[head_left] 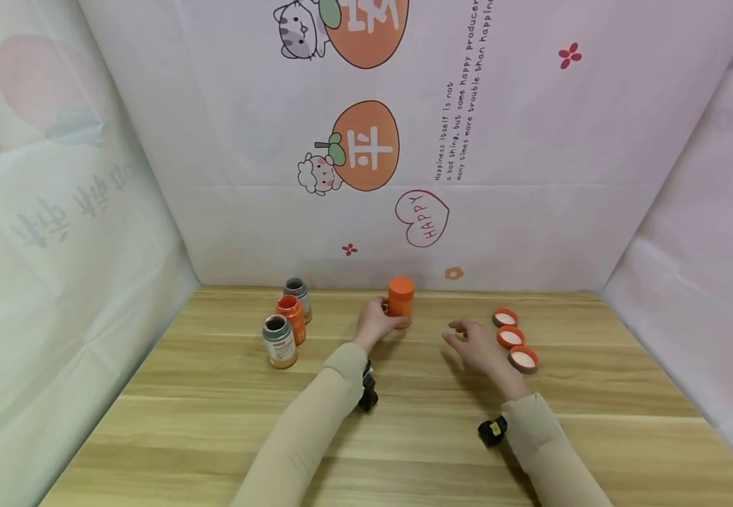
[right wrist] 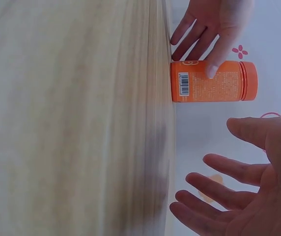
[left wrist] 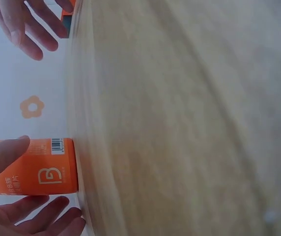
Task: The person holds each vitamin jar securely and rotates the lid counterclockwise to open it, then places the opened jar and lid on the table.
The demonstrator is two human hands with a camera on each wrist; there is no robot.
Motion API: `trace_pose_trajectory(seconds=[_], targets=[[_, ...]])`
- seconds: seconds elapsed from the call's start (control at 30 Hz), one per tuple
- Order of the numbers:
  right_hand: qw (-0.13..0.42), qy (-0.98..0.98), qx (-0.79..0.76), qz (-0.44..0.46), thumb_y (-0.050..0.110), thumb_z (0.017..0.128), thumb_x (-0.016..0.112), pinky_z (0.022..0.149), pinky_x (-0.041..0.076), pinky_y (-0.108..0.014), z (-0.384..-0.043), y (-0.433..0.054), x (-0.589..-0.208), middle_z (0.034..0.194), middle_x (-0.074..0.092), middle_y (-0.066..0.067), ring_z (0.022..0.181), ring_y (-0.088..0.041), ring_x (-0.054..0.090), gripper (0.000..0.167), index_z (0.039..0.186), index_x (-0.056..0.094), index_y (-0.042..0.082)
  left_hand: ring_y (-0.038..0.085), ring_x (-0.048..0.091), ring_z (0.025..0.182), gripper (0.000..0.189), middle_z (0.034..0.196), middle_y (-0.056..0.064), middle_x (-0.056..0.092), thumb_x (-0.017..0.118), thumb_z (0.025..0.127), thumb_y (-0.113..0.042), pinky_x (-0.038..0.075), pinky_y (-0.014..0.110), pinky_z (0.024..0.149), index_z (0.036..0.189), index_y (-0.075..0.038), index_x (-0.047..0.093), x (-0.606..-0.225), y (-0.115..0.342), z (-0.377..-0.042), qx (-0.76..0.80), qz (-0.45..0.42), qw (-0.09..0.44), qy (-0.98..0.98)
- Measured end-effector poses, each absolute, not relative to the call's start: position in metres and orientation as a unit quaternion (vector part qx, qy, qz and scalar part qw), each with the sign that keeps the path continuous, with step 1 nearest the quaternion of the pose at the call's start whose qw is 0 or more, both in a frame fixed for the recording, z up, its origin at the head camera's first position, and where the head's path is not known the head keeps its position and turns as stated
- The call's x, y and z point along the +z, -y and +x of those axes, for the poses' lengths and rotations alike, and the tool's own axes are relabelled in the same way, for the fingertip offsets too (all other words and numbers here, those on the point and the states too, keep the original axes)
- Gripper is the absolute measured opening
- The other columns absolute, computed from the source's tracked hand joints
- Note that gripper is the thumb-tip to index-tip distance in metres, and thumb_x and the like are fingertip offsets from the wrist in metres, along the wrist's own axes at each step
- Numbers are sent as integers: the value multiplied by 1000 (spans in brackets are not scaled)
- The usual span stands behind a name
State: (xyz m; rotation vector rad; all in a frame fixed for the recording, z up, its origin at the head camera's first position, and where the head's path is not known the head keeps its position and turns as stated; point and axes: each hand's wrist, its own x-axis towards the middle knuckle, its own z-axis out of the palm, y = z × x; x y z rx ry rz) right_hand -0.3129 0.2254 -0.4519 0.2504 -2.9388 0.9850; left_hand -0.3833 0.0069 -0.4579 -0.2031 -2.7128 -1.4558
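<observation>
An orange capped bottle (head_left: 401, 303) stands upright near the back of the table. My left hand (head_left: 375, 325) is around its left side, the thumb passing in front of it and the fingers spread at its far side. In the left wrist view, the thumb overlaps the printed bottle (left wrist: 57, 172), and the fingers look loose rather than clasped; firm contact cannot be made out. My right hand (head_left: 477, 346) hovers to the bottle's right, apart from it. In the right wrist view this hand (right wrist: 258, 182) has spread fingers and holds nothing.
At left stand three uncapped bottles: a grey one (head_left: 299, 299), an orange one (head_left: 296, 324) and a nearer grey-topped one (head_left: 280, 345). Three upturned caps, including the nearest cap (head_left: 523, 359), lie right of my right hand. A printed white sheet (head_left: 499, 232) rises behind the table.
</observation>
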Motion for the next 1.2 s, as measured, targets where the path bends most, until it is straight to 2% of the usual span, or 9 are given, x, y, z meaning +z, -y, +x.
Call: trace_pose_trajectory(seconds=[0.23, 0.5, 0.8, 0.97, 1.2], targets=[[21, 942, 325, 84, 39, 97, 49, 94, 43, -55, -313, -227, -453, 130, 51, -30, 119, -45, 49, 55, 132, 49, -3, 26, 61, 103, 46, 113, 11, 65, 79, 76, -22, 48, 40, 91, 114, -6, 60, -462, -10, -388, -477, -70, 24, 876], [23, 943, 322, 81, 38, 97, 49, 94, 44, -54, -312, -229, -453, 129, 52, -29, 118, -45, 51, 53, 132, 50, -2, 27, 61, 104, 46, 114, 12, 65, 79, 76, -19, 49, 41, 91, 115, -5, 59, -463, -16, -389, -471, -69, 44, 878], [31, 942, 325, 83, 34, 97, 51, 94, 44, -54, -311, -229, -452, 127, 54, -30, 116, -45, 52, 50, 130, 52, -3, 26, 61, 101, 42, 107, 10, 65, 79, 76, -22, 49, 41, 90, 110, -7, 61, -465, -16, -388, -492, -59, 60, 867], [37, 942, 322, 85, 35, 97, 51, 94, 44, -53, -311, -229, -453, 125, 55, -29, 115, -44, 54, 50, 129, 53, -3, 25, 62, 97, 39, 105, 10, 67, 81, 74, -20, 51, 39, 86, 106, -8, 62, -466, -12, -386, -509, -58, 63, 857], [40, 943, 318, 88, 37, 96, 51, 93, 45, -53, -312, -230, -456, 124, 56, -29, 114, -43, 55, 50, 128, 53, -2, 19, 63, 87, 40, 97, 7, 69, 86, 66, -23, 52, 30, 75, 97, -9, 65, -468, -9, -384, -528, -39, 57, 847]])
